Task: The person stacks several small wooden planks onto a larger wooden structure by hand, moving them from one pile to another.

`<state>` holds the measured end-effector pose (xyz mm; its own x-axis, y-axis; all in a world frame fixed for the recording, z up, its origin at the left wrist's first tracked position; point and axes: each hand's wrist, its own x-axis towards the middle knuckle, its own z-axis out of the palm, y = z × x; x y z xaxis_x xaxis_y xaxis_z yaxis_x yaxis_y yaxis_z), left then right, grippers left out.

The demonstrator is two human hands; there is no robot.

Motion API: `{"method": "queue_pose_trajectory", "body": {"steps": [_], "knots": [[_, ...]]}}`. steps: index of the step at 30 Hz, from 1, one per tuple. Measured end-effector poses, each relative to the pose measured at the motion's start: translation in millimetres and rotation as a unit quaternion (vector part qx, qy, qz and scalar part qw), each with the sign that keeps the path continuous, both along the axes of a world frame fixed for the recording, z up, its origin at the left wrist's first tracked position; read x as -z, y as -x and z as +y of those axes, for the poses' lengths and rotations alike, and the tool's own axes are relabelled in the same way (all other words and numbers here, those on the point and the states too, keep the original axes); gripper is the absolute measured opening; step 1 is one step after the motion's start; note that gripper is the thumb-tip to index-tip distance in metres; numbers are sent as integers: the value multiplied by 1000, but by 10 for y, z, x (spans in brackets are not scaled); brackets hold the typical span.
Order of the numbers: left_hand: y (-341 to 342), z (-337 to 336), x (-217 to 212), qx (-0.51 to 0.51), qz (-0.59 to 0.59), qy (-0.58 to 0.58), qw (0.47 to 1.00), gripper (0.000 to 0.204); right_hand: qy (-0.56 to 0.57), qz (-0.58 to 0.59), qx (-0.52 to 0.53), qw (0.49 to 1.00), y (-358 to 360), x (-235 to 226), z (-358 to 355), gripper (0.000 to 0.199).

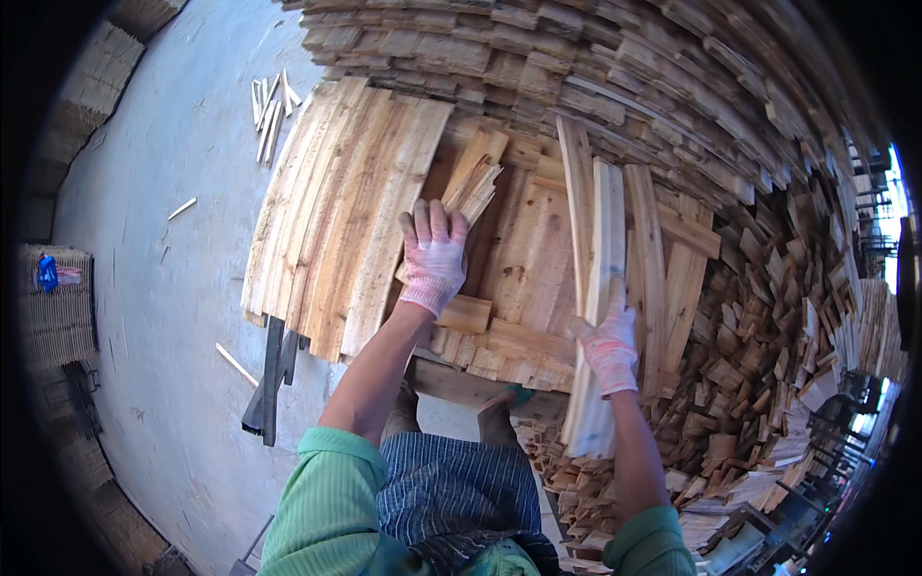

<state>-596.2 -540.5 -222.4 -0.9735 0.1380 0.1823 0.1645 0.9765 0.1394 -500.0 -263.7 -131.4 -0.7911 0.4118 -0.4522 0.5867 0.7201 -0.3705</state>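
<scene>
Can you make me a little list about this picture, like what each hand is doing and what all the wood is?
Place: wood yard with a grey concrete floor
Left hand: in a knit glove, resting flat on the stack of planks, fingertips at a small bundle of thin slats
Right hand: in a knit glove, gripping a bundle of long slats held on end
Right side: big heap of short wood pieces
Top: wall of stacked boards
Floor: a few loose sticks

Gloved hands: left [433,257] flat, right [607,348] gripping
</scene>
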Motion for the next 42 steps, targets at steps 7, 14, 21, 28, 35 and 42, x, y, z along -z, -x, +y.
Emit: {"method": "queue_pose_trajectory", "body": {"steps": [7, 14, 21, 28, 35, 42], "knots": [[152, -319, -217, -29, -117, -62, 991, 68, -22, 2, -11, 1000, 542, 444, -1686, 97], [535, -3003, -200, -198, -19, -58, 978, 59, 33, 133, -6, 991, 541, 937, -1797, 93], [554, -3840, 313, -213, -260, -204, 920, 65, -17, 128, -64, 990, 689, 837, -2525, 83], [563, -4023, 695, -196, -257, -237, 916, 68, 33, 84, -28, 996, 433, 291, -1331, 87], [792, -3957, 652, -150, -298, -278, 901, 67, -202, 34, -72, 976, -51, 530, 1492, 92], [669, -4063, 396, -233, -326, -270, 875, 71, -126, -59, 30, 990, 75, 369, 1192, 96]]}}
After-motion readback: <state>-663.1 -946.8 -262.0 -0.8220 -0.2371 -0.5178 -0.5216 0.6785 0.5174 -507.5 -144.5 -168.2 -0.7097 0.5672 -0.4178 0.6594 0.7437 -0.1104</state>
